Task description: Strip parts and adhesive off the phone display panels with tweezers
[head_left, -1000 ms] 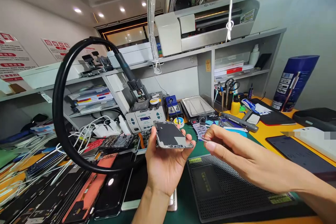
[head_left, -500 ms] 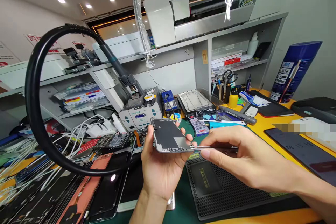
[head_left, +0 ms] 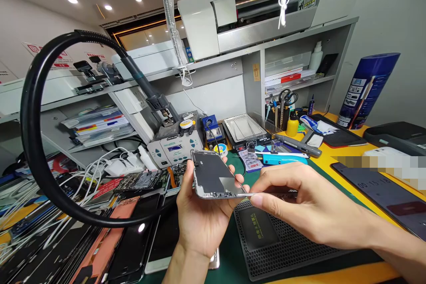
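Observation:
My left hand (head_left: 204, 215) is closed around the edges of a phone screen (head_left: 213, 173), its dark back turned up and its thumb on the near left edge. Small metal parts line the screen's near edge. Pinched between the thumb and fingers of my right hand (head_left: 299, 206) is a pair of thin metal tweezers (head_left: 248, 194). Their tips reach the right corner of the screen; whether they grip anything there I cannot tell. The fingertips of my left hand show along the screen's far right side.
Below the hands lies a black perforated mat (head_left: 286, 239). Phones and screens (head_left: 133, 239) are stacked at left, beneath a thick black hose (head_left: 31, 142). A soldering station (head_left: 173, 148), hot plate (head_left: 246, 131), blue spray can (head_left: 368, 91) and phone with a timer (head_left: 376, 191) stand around.
The view has shifted slightly. The tweezers, seen as two separate arms before, now look closer together at the screen's corner. Both hands keep their hold.

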A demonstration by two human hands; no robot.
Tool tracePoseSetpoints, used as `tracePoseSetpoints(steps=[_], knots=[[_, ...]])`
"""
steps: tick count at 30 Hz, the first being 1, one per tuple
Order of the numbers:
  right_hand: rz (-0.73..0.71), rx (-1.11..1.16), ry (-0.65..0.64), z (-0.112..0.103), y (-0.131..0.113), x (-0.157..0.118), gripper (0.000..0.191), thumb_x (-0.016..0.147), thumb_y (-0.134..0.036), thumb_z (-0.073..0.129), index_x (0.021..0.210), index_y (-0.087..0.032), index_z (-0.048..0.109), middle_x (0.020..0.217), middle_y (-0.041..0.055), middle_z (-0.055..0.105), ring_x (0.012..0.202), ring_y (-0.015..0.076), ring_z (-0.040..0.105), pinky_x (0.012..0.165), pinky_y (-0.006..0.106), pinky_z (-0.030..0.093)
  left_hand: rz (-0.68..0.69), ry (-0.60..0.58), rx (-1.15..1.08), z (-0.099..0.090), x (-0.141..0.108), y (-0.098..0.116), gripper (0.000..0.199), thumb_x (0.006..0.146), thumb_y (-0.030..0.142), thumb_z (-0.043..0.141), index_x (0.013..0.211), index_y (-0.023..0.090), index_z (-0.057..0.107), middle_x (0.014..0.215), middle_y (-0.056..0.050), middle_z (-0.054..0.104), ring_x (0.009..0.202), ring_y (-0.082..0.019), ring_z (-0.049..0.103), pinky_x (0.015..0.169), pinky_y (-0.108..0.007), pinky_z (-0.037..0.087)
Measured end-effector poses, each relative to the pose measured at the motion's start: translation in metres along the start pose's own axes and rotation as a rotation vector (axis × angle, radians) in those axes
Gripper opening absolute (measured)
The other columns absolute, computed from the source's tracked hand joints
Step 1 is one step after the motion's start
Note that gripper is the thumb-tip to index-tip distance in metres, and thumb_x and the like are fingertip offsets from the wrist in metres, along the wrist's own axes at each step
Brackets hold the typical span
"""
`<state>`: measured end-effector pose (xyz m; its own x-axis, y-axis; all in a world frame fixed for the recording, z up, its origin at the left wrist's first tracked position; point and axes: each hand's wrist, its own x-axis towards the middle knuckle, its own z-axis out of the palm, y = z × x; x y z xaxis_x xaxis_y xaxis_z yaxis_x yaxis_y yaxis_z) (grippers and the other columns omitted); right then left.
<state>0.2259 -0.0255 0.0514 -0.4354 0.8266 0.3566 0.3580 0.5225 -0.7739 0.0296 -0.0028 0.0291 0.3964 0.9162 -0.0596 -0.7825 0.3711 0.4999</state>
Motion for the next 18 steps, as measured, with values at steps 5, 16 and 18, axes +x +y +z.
tracePoseSetpoints(steps=[5, 16, 18], knots=[[0.010, 0.048, 0.017, 0.0016, 0.0005, 0.0000, 0.025, 0.096, -0.037, 0.061, 0.080, -0.021, 0.073, 0.069, -0.0014, 0.067, 0.063, 0.0128, 0.057, 0.057, 0.022, 0.045, -0.009, 0.001, 0.007, 0.0005, 0.0002, -0.0005, 0.057, 0.094, 0.059, 0.047, 0.110, 0.009, 0.070, 0.097, -0.015, 0.073, 0.085, -0.025, 0.072, 0.076, -0.036, 0.062], [0.032, 0.110, 0.037, 0.0027, -0.0011, -0.0011, 0.023, 0.093, -0.032, 0.064, 0.076, -0.019, 0.071, 0.068, -0.0015, 0.067, 0.062, 0.0111, 0.056, 0.056, 0.020, 0.045, -0.020, -0.018, -0.012, -0.0018, -0.0015, -0.0020, 0.056, 0.094, 0.057, 0.049, 0.111, 0.008, 0.070, 0.099, -0.016, 0.073, 0.085, -0.025, 0.072, 0.077, -0.036, 0.062], [0.025, 0.105, 0.035, 0.0024, -0.0018, -0.0012, 0.023, 0.093, -0.032, 0.063, 0.076, -0.019, 0.071, 0.068, -0.0015, 0.067, 0.062, 0.0113, 0.056, 0.057, 0.020, 0.045, -0.018, -0.012, -0.011, -0.0014, -0.0016, -0.0024, 0.056, 0.093, 0.057, 0.051, 0.111, 0.007, 0.070, 0.098, -0.017, 0.073, 0.084, -0.026, 0.071, 0.076, -0.036, 0.063]])
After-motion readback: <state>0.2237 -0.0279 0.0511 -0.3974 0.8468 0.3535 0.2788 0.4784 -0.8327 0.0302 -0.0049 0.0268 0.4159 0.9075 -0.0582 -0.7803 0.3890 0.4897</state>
